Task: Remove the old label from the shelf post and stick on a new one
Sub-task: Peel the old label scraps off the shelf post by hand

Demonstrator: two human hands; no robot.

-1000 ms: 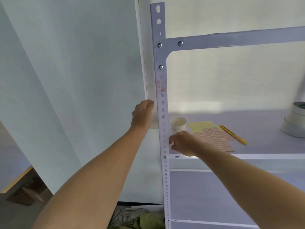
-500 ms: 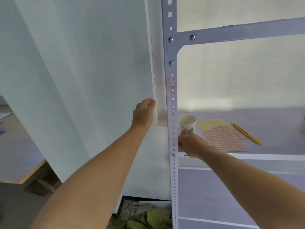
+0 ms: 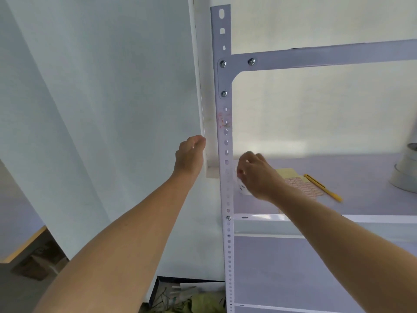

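Observation:
The white perforated shelf post (image 3: 226,199) runs upright through the middle. Pink, torn remains of the old label (image 3: 224,121) cling to it below the corner bracket. My left hand (image 3: 190,155) hangs just left of the post with its fingers curled in and nothing visible in it. My right hand (image 3: 256,175) hovers over a paper cup (image 3: 243,190) on the shelf board (image 3: 361,177), fingertips pinched together on what looks like a tiny pink label scrap. A sheet of pink labels (image 3: 303,187) on yellow backing lies right behind that hand.
A yellow pen-like tool (image 3: 322,188) lies beside the label sheet. White tape rolls (image 3: 406,175) stand at the shelf's right end. A white wall panel (image 3: 112,109) fills the left. A bin of scraps (image 3: 191,299) and cardboard (image 3: 36,263) sit on the floor.
My right hand has risen from the cup's rim to above the cup, fingers now pinched. My left hand has stayed put. The view has shifted slightly.

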